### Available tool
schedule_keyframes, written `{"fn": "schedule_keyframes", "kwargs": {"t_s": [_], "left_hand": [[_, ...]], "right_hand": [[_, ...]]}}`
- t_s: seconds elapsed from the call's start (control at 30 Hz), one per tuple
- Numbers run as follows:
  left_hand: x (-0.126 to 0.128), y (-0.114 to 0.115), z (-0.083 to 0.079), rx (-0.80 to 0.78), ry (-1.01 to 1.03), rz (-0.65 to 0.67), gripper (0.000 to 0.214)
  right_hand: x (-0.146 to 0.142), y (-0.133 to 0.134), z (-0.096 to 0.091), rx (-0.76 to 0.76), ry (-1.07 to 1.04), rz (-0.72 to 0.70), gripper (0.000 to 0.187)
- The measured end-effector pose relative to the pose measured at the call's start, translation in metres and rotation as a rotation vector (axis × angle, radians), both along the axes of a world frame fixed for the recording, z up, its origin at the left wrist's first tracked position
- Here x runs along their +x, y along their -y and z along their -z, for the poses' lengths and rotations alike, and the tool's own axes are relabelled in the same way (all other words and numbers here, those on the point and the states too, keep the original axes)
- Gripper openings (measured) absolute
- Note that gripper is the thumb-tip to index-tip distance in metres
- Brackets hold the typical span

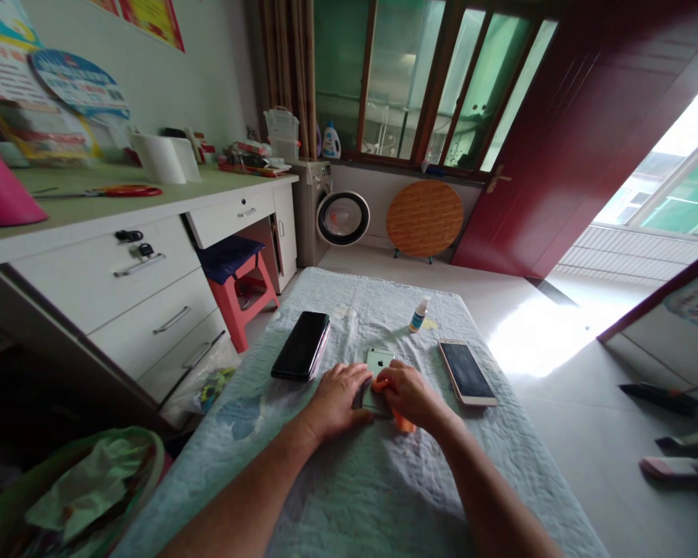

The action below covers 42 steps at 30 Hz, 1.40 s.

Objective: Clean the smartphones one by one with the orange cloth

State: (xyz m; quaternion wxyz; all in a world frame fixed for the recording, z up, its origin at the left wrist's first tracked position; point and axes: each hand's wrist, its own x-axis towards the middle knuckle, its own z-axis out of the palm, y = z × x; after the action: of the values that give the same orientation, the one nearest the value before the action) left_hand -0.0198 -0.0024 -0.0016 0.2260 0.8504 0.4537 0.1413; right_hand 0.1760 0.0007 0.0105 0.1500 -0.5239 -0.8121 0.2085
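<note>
A silver phone (378,361) lies back-up in the middle of a table covered with a pale quilted cloth (361,480). My left hand (338,397) lies on the phone's left edge, fingers curled over it. My right hand (412,397) presses an orange cloth (404,422) onto the phone's back, fingers closed on the cloth. A black phone (301,346) rests to the left and a gold-edged phone (467,372) lies screen-up to the right. A small spray bottle (419,315) stands behind them.
A white desk with drawers (139,271) runs along the left, with a pink stool (240,293) beneath it. A washing machine (326,213) and a round wooden tabletop (424,219) stand at the back wall. A green bag (81,488) sits at lower left.
</note>
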Motion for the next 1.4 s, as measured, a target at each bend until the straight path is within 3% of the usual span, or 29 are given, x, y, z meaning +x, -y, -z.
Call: {"fn": "schedule_keyframes", "kwargs": {"t_s": [0.27, 0.43, 0.73, 0.97, 1.4], "left_hand": [[0.000, -0.001, 0.002, 0.027, 0.014, 0.005, 0.067], [0.001, -0.002, 0.002, 0.037, 0.015, 0.004, 0.066], [0.002, 0.000, 0.000, 0.050, 0.005, 0.015, 0.067], [0.001, 0.000, -0.001, 0.051, -0.048, 0.014, 0.063], [0.002, 0.001, -0.001, 0.040, -0.018, 0.009, 0.057]], "right_hand": [[0.003, -0.022, 0.012, 0.155, 0.136, 0.256, 0.028], [-0.003, -0.029, 0.010, 0.179, 0.222, 0.219, 0.032], [-0.018, -0.024, 0.004, 0.186, 0.234, 0.001, 0.026], [-0.021, -0.028, 0.005, 0.163, 0.296, 0.103, 0.028], [0.001, -0.028, 0.009, 0.170, 0.402, 0.271, 0.026]]}}
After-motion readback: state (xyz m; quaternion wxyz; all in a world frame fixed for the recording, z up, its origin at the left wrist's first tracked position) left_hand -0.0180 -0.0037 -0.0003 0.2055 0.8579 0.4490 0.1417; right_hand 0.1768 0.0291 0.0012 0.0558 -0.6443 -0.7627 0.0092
